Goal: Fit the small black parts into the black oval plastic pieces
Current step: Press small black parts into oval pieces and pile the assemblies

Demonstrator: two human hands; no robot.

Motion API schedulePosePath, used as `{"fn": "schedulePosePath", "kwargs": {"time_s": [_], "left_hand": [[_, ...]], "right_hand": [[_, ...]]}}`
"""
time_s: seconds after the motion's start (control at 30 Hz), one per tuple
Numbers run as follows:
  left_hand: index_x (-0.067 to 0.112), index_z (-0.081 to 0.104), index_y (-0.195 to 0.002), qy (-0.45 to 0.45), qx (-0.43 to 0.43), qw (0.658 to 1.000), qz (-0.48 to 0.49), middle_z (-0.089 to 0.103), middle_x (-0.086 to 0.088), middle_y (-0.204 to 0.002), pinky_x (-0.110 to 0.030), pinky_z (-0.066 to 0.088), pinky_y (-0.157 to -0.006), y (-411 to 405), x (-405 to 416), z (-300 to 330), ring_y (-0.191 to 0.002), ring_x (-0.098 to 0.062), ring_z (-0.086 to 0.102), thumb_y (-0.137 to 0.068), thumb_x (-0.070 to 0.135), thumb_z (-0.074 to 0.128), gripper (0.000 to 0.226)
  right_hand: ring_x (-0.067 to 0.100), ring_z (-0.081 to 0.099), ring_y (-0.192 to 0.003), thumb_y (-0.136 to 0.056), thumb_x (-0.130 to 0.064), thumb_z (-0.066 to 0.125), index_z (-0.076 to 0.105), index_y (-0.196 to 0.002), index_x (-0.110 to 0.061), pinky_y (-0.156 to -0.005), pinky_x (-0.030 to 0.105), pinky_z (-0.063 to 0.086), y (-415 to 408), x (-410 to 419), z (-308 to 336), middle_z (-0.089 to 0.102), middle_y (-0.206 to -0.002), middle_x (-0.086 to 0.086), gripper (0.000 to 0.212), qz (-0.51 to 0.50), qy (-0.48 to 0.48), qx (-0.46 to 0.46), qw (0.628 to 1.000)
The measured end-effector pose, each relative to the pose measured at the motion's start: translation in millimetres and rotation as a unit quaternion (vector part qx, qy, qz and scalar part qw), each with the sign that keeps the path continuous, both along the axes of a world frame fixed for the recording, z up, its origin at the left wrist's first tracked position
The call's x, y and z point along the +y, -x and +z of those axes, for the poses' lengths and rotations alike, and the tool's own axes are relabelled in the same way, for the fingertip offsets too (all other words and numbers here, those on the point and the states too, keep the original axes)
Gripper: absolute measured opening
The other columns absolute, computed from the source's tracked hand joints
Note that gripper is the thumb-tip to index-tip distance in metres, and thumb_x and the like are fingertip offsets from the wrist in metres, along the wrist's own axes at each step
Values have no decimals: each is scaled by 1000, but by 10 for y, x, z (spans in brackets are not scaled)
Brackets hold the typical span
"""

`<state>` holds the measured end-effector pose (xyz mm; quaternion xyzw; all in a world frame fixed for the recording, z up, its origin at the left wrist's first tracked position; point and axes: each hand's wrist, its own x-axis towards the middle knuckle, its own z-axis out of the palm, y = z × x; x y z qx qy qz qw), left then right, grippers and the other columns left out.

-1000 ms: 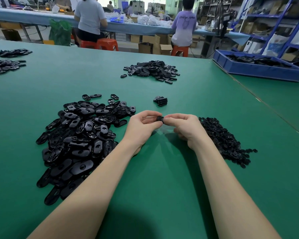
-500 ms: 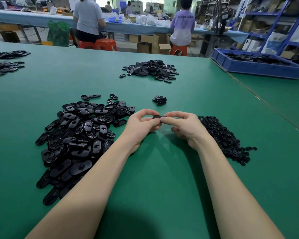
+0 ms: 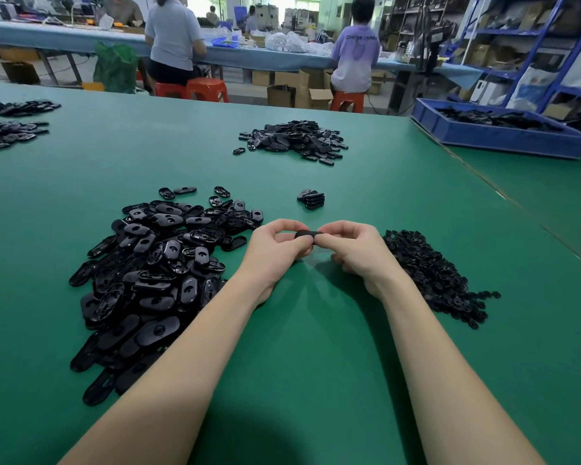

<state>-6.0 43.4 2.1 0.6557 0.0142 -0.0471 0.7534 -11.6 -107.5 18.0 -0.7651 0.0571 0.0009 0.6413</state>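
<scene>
One black oval plastic piece (image 3: 307,234) is held above the green table between both hands. My left hand (image 3: 275,250) pinches its left end and my right hand (image 3: 353,248) pinches its right end, fingers curled over it. Whether a small part sits in it is hidden by my fingers. A big heap of loose oval pieces (image 3: 155,266) lies left of my left hand. The pile of small black parts (image 3: 430,273) lies right of my right hand. A small neat stack of oval pieces (image 3: 311,199) stands just beyond my hands.
Another heap of oval pieces (image 3: 294,139) lies farther back on the green table (image 3: 316,347). More piles (image 3: 10,129) sit at the far left. A blue bin (image 3: 497,135) with black parts stands at the back right. Two people (image 3: 356,45) sit at a bench beyond.
The oval piece between my fingertips has turned flatter and shows more of its length. Both hands stay in the same spot, fingers shifting slightly.
</scene>
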Motion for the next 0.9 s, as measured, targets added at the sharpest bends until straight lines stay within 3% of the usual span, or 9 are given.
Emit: {"fn": "schedulePosePath", "kwargs": {"time_s": [0.2, 0.4, 0.63, 0.7, 0.8, 0.9], "left_hand": [[16, 70, -87, -62, -15, 998, 27, 75, -3, -77, -38, 57, -89, -28, -23, -44, -75, -20, 69, -83, -1, 72, 17], [24, 72, -82, -132, -28, 989, 60, 76, 0, -78, -40, 59, -87, -29, -75, -81, -82, -22, 74, -79, 12, 77, 13], [24, 72, -82, -124, -26, 990, 66, 76, -2, -79, -45, 59, -89, -30, -71, -80, -84, -24, 74, -78, 14, 76, 12], [23, 71, -86, -109, -33, 992, 48, 77, -2, -81, -44, 57, -91, -36, -37, -85, -82, -22, 73, -80, 11, 74, 14], [25, 68, -93, -169, -95, 981, 32, 76, 4, -84, -27, 58, -80, -58, 21, -64, -75, -8, 72, -84, 10, 74, 18], [22, 71, -91, -272, -197, 939, 73, 73, 9, -81, -3, 45, -68, -117, 55, 32, -67, 0, 67, -84, 12, 75, 14]], "right_hand": [[-1, 48, -44, -85, -14, 80, 70, -81, -19, -44, 11, 36, 4, -31, -33, 62, -55, -16, 11, -1, 28, -10, 1000], [-5, 48, -42, -85, -12, 79, 70, -81, -17, -46, 11, 36, -19, -41, -85, 63, -58, -13, 12, -16, 45, -18, 999], [-1, 53, -49, -83, -15, 81, 69, -79, -19, -54, 18, 43, -25, 14, -74, 66, -62, -12, 13, -27, 69, -36, 997], [4, 54, -50, -84, -11, 79, 68, -80, -16, -52, 19, 46, -17, 48, -69, 64, -59, -11, 12, -27, 34, -36, 998], [7, 56, -49, -87, -6, 76, 68, -89, -14, -47, 20, 47, -33, 114, -65, 67, -61, -8, 11, -48, -49, -41, 997], [7, 59, -49, -88, -13, 75, 68, -94, -18, -47, 20, 47, -78, 199, -97, 70, -67, -10, 11, -92, -54, -59, 993]]}}
